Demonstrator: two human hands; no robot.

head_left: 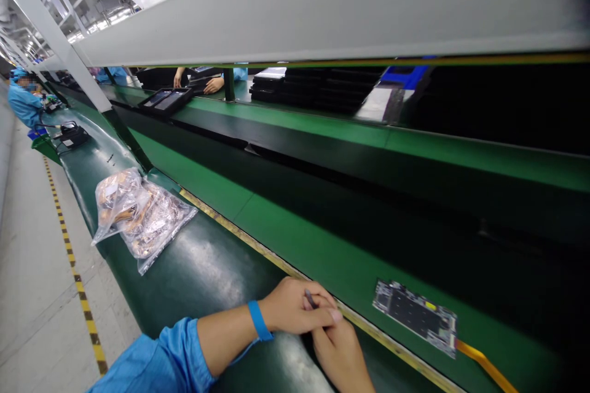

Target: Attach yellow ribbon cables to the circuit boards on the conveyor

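My left hand (302, 308), with a blue wrist strap (260, 320) around its wrist, is closed and rests against my right hand (342, 350) at the bench's front edge strip. My right hand is curled up too, its fingers partly covered by the left. Between the fingers a small dark, thin tip (310, 299) pokes out; its kind, and which hand grips it, I cannot make out. To the right, apart from both hands, a circuit board (415, 317) with an orange flat cable (482, 359) lies on the green conveyor belt (295, 239).
Clear plastic bags of orange-brown parts (142, 212) lie on the green bench (207, 264) at left. A white post (59, 37) and long white beam (322, 6) stand above the line. Black trays (166, 101) and co-workers' hands (213, 85) are across the belt.
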